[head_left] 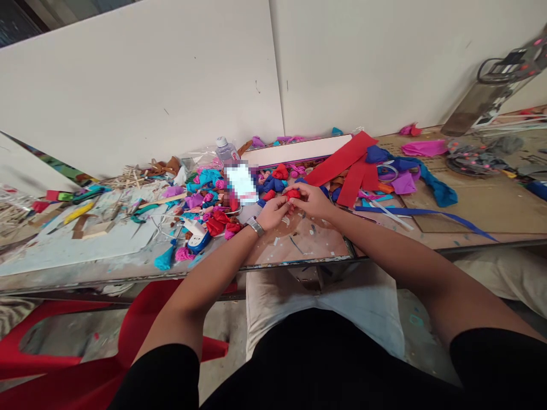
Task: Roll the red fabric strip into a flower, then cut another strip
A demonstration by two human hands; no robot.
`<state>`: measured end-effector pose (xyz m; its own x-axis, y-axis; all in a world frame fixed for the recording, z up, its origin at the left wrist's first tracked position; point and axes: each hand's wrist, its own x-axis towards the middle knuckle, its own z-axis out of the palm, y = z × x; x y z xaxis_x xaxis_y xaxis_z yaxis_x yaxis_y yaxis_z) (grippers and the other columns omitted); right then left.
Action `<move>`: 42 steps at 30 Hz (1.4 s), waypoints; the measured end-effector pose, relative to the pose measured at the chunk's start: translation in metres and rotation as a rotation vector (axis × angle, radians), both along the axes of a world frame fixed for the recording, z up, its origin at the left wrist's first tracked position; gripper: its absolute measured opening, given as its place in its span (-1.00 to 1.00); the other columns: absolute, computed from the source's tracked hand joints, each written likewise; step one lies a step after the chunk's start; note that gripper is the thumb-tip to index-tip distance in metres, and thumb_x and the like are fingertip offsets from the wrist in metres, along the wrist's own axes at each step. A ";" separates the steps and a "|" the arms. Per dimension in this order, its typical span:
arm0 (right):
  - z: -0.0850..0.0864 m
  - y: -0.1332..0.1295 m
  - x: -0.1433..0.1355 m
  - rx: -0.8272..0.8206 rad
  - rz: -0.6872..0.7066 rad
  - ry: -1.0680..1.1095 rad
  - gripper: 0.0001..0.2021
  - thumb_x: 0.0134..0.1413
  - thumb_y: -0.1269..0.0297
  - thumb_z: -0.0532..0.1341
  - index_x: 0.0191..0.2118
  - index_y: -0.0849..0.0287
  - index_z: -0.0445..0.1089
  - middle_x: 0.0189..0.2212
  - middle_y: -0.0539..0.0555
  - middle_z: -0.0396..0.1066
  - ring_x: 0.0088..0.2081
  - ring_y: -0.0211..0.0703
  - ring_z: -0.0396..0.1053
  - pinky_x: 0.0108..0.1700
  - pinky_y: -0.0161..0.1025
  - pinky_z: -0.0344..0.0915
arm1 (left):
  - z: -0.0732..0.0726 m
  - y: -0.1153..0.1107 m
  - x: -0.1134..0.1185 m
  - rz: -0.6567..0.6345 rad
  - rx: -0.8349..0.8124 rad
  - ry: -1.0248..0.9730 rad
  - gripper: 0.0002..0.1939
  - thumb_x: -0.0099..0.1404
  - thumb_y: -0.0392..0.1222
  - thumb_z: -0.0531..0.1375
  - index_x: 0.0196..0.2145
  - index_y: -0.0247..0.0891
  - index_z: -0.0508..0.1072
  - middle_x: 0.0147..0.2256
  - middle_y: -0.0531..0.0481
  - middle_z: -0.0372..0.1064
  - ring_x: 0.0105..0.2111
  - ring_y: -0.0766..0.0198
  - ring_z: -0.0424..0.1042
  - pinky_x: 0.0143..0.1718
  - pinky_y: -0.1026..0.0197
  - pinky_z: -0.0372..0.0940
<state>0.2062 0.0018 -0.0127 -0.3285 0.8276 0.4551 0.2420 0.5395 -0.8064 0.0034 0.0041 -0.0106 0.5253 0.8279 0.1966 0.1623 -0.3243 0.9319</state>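
Above the table's front part, my two hands meet at a small red crepe-paper rosette (293,195). My right hand (314,200) pinches it between thumb and fingers. From the other side, my left hand (272,214) has its fingers closed against the rosette's lower left edge. Parts of the rosette are covered by the fingertips. Wide red crepe-paper strips (342,161) lie just beyond my right hand. Near my left hand is a heap of small twisted paper pieces (209,199) in blue, purple, pink, red and brown, with a blurred-out phone screen (241,183) standing among them.
A clear plastic bottle (226,151) stands behind the heap, and a blue-and-white power socket (199,239) lies left. Yellow cutter (79,212) and wooden sticks are farther left. At right are a blue strip (427,212), cardboard (478,202) and a tall grey bottle (470,108). A white board backs the table.
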 end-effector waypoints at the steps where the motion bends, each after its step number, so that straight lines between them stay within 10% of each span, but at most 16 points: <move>1: 0.000 0.000 0.000 0.004 -0.008 -0.005 -0.59 0.25 0.15 0.30 0.17 0.12 0.50 -0.22 0.07 0.65 -0.23 -0.04 0.61 -0.14 -0.12 0.53 | 0.000 0.000 0.000 0.003 0.008 0.006 -0.51 0.39 0.25 0.29 -0.38 -0.29 0.51 -0.42 -0.05 0.46 -0.41 0.27 0.38 -0.34 0.23 0.27; 21: 0.000 0.003 0.000 -0.088 0.094 0.083 -0.50 0.14 0.05 0.41 0.14 0.16 0.47 -0.16 0.12 0.64 -0.21 -0.01 0.61 -0.13 -0.08 0.58 | 0.000 0.002 0.000 -0.043 -0.002 -0.025 -0.59 0.36 0.15 0.34 -0.40 -0.26 0.53 -0.39 -0.06 0.50 -0.39 0.23 0.38 -0.27 0.19 0.28; 28: 0.003 0.005 0.002 -0.170 0.370 0.098 -0.40 0.11 0.11 0.46 0.24 0.11 0.41 -0.05 0.12 0.62 -0.17 -0.05 0.63 -0.08 -0.08 0.61 | 0.000 0.004 -0.004 -0.004 -0.020 0.016 -0.75 0.35 -0.15 0.24 -0.47 -0.25 0.53 -0.47 -0.02 0.45 -0.43 0.24 0.32 -0.33 0.18 0.20; 42: -0.002 0.009 0.006 0.035 0.178 -0.061 -0.59 0.07 0.08 0.46 0.01 0.13 0.54 -0.05 0.10 0.59 -0.05 0.02 0.54 0.00 -0.10 0.47 | 0.000 0.011 -0.010 -0.015 -0.016 0.081 -0.71 0.29 -0.23 0.13 -0.59 -0.23 0.39 -0.55 -0.02 0.38 -0.48 0.23 0.28 -0.36 0.13 0.15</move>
